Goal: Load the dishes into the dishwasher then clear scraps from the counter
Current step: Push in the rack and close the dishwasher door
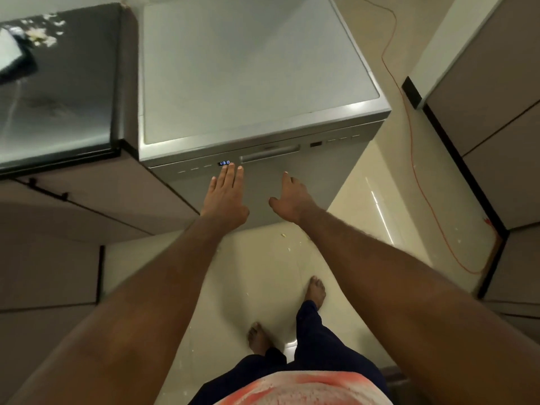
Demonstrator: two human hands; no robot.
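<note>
The dishwasher (263, 83) door is shut with its clock (224, 163) lit, so loading looks done; the left hand (226, 197) and right hand (292, 200) are by the door, each grip wide and holding nothing, and white scraps (41, 36) wait on the dark worktop (58, 112).

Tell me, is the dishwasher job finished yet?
Loading looks done: the dishwasher is closed and its display is lit. Now the left hand has straight fingers at the display; the right hand holds nothing. Left to do: white scraps lie on the dark counter.
</note>
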